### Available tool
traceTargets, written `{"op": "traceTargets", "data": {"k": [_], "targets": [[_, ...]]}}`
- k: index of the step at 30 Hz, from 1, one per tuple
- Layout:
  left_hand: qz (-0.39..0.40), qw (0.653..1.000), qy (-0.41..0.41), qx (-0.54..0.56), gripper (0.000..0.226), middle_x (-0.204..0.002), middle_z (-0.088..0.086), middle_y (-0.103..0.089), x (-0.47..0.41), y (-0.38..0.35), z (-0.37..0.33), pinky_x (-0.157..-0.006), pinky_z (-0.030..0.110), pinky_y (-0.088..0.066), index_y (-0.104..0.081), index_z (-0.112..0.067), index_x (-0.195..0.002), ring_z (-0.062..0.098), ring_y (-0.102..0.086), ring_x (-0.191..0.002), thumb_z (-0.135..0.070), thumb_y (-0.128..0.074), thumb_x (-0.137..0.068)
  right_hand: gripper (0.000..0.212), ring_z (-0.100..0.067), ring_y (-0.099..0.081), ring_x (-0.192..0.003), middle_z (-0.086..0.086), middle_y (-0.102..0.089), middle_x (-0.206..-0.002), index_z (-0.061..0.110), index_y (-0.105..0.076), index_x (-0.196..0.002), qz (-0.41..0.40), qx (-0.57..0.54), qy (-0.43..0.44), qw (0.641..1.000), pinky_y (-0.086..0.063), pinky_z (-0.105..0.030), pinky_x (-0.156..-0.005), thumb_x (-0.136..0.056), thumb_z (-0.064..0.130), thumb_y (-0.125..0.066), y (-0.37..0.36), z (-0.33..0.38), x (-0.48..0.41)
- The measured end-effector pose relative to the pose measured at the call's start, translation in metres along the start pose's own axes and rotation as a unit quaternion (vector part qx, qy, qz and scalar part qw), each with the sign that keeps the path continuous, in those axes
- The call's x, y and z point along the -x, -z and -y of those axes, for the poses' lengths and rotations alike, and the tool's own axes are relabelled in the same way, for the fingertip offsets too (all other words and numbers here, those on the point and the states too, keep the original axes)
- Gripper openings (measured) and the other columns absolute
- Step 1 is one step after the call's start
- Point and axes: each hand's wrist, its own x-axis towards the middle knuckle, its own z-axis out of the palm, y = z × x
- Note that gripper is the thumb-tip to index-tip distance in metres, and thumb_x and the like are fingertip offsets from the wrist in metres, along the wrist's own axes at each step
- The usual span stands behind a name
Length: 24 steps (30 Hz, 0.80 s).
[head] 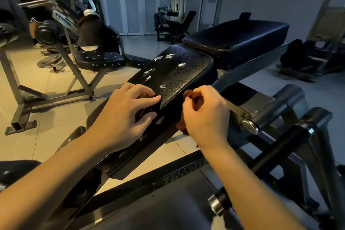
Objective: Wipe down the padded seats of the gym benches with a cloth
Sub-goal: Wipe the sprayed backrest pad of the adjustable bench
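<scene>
Dim tiled floor [56, 117], torn seat pad [173, 73], cloth [189, 95] in right hand [205, 115]

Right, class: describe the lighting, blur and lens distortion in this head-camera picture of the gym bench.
Head view: dim light, warm on the floor tiles at left, cooler grey at right; the rack at far right leans from wide-angle distortion; the right hand gripping the cloth looks slightly soft; pale marks on the seat pad could be glints or wear, unclear.
</scene>
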Motion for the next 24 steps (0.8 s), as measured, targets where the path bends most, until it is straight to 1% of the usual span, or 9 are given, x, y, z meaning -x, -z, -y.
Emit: {"op": "traceTargets", "data": {"k": [3,6,8,11,13,18,19,22,24], "targets": [[0.008,1.000,0.000,-0.009,0.042,-0.128,-0.006,-0.059,0.000,0.000,0.000,-0.095,0.045,-0.044,-0.065,-0.026,-0.135,0.018,-0.048,-0.119,-0.038,-0.061,-0.095,0.001,0.001,-0.053,-0.077,0.007,-0.060,-0.091,0.017,-0.063,-0.095,-0.058,-0.013,-0.023,0.998,-0.042,-0.010,-0.066,-0.095,0.017,-0.064,0.011,-0.009,-0.022],[0.021,1.000,0.007,-0.006,0.048,-0.130,-0.007,-0.057,0.000,0.002,0.001,-0.096,0.045,-0.045,-0.064,-0.029,-0.136,0.016,-0.047,-0.121,-0.048,-0.051,-0.094,0.007,-0.008,-0.057,-0.082,0.005,-0.060,-0.091,0.017,-0.065,-0.098,0.049,0.033,0.049,0.997,-0.048,-0.022,-0.068,-0.097,0.021,-0.060,-0.007,0.005,0.023],[0.021,1.000,0.002,-0.006,0.046,-0.130,-0.006,-0.057,0.000,0.002,0.001,-0.095,0.048,-0.046,-0.065,-0.028,-0.135,0.017,-0.046,-0.121,-0.046,-0.054,-0.093,0.008,-0.006,-0.057,-0.083,0.006,-0.061,-0.092,0.018,-0.066,-0.100,0.089,0.036,0.068,0.993,-0.050,-0.022,-0.070,-0.098,0.023,-0.060,-0.004,0.004,0.027],[0.009,1.000,0.004,-0.005,0.042,-0.130,-0.006,-0.057,-0.001,0.001,0.000,-0.095,0.050,-0.047,-0.067,-0.027,-0.133,0.018,-0.046,-0.121,-0.038,-0.063,-0.093,0.006,0.008,-0.053,-0.078,0.013,-0.061,-0.089,0.020,-0.065,-0.099,-0.003,0.007,-0.061,0.998,-0.048,-0.009,-0.071,-0.098,0.025,-0.063,0.021,-0.016,-0.027],[0.004,1.000,0.006,0.000,0.039,-0.129,-0.006,-0.057,-0.001,0.000,0.000,-0.095,0.049,-0.047,-0.067,-0.027,-0.133,0.017,-0.046,-0.120,-0.037,-0.062,-0.095,0.005,0.011,-0.050,-0.077,0.015,-0.058,-0.087,0.020,-0.064,-0.100,-0.035,-0.002,-0.074,0.997,-0.041,-0.005,-0.068,-0.098,0.025,-0.063,0.026,-0.019,-0.037],[0.013,0.999,0.014,0.037,0.047,-0.127,-0.009,-0.057,0.000,-0.001,0.003,-0.097,0.049,-0.047,-0.065,-0.031,-0.134,0.014,-0.048,-0.121,-0.050,-0.052,-0.093,0.006,-0.005,-0.058,-0.079,0.009,-0.059,-0.086,0.021,-0.062,-0.093,0.121,0.026,0.061,0.990,-0.053,-0.023,-0.067,-0.096,0.026,-0.063,-0.010,0.006,0.035],[0.016,0.999,0.015,0.036,0.047,-0.128,-0.009,-0.056,0.000,0.000,0.004,-0.097,0.049,-0.047,-0.065,-0.032,-0.134,0.014,-0.048,-0.122,-0.050,-0.052,-0.093,0.007,-0.005,-0.058,-0.078,0.009,-0.060,-0.086,0.021,-0.062,-0.091,0.102,0.017,0.046,0.994,-0.053,-0.023,-0.066,-0.095,0.026,-0.063,-0.007,0.001,0.025],[0.013,1.000,0.012,0.023,0.046,-0.128,-0.008,-0.056,-0.001,0.001,0.005,-0.098,0.049,-0.046,-0.065,-0.030,-0.134,0.015,-0.048,-0.122,-0.046,-0.055,-0.092,0.006,0.002,-0.057,-0.077,0.009,-0.062,-0.086,0.020,-0.063,-0.092,-0.018,-0.028,-0.058,0.998,-0.045,-0.008,-0.066,-0.096,0.024,-0.064,0.017,-0.015,-0.025],[0.014,0.999,0.016,0.029,0.046,-0.128,-0.008,-0.056,0.000,-0.001,0.004,-0.099,0.049,-0.046,-0.065,-0.030,-0.135,0.016,-0.048,-0.123,-0.045,-0.055,-0.093,0.005,0.004,-0.054,-0.076,0.007,-0.063,-0.087,0.017,-0.064,-0.094,-0.055,-0.027,-0.063,0.996,-0.040,-0.001,-0.069,-0.097,0.021,-0.063,0.018,-0.016,-0.029]]}}
